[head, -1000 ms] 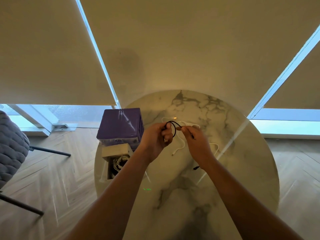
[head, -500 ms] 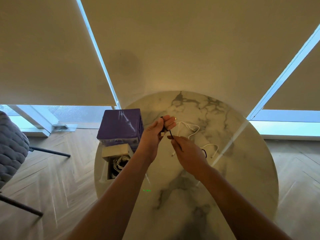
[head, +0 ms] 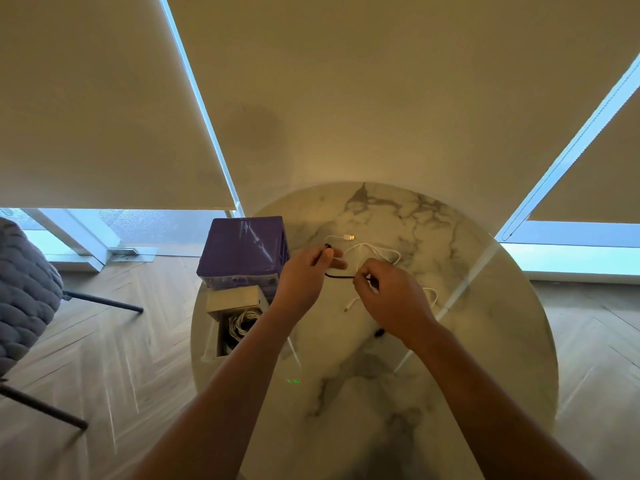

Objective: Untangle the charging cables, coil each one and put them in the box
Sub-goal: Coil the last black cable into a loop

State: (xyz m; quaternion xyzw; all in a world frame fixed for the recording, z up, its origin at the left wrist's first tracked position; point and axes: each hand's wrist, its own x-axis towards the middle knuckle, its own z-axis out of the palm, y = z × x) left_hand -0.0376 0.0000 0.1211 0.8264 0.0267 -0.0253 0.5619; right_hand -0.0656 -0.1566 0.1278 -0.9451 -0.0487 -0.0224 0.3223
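Note:
Both hands work a thin black cable [head: 337, 276] above the round marble table [head: 485, 323]. My left hand [head: 306, 277] pinches one end of it, whose plug sticks up past the fingers. My right hand [head: 388, 296] pinches the cable a short way along, and its loose tail ends in a black plug by my right wrist. A white cable [head: 372, 251] with a USB plug lies loose on the table behind the hands. The open white box [head: 230, 299] at the table's left edge holds coiled white cables.
A purple box [head: 244, 249] stands at the table's left rim, just behind the white box. A grey padded chair [head: 24, 289] with dark legs sits on the wooden floor at far left. Blinds and windows lie beyond the table.
The black loop held up between my hands has been drawn out into a short straight run. My right hand moved down, then right, away from the left.

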